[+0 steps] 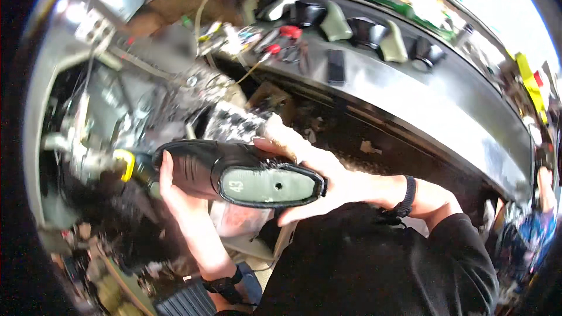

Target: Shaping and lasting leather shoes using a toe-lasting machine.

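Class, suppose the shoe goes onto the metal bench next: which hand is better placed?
Likely the right hand: it holds the end of the black shoe nearer the metal bench. The left hand is at the farther end.

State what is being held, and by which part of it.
A black shoe on a green last: the left grip holds it by the toe end, the right grip around the heel end.

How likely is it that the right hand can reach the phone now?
Probably not at present: the right hand is busy holding the shoe. The phone lies uncovered on the bench, but its distance is hard to judge.
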### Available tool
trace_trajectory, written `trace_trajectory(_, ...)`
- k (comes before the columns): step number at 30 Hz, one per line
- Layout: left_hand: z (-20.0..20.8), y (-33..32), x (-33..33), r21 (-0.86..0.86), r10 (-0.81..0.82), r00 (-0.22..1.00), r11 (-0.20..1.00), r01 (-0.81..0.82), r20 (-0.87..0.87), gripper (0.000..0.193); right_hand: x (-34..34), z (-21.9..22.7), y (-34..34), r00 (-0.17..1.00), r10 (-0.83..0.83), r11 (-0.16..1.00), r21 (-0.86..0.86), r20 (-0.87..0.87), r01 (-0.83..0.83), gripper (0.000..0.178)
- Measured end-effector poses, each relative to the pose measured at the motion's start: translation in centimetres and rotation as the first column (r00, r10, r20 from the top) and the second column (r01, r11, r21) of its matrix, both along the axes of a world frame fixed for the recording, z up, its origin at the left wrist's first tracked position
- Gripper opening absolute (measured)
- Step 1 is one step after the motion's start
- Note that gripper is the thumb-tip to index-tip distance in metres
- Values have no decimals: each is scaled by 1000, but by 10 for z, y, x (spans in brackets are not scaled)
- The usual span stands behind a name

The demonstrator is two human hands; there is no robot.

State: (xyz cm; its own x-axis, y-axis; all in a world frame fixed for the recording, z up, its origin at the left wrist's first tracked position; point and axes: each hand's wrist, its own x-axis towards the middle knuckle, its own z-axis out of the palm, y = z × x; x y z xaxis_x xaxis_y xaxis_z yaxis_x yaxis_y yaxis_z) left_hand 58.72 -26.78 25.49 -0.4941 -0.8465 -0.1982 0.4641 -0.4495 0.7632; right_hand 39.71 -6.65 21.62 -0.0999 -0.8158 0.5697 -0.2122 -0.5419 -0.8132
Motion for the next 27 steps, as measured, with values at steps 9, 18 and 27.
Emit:
trace_trajectory(9, -110, 85, -174, 320, -573, 802, 801, 506, 167, 42, -115, -39, 127, 670, -652, 748, 443, 354, 494, 84)
trace_trajectory(18, -205, 150, -280, 152, -566, 640, 799, 582, 520, 71, -383, -139, 427, -267, -910, -41, 573, 316, 818, 38)
trace_trajectory(27, -230, 135, -247, 214, -347, 721, 938, 273, 600, 63, -551, -325, 451, -517, -703, -90, 660, 488, 746, 23)
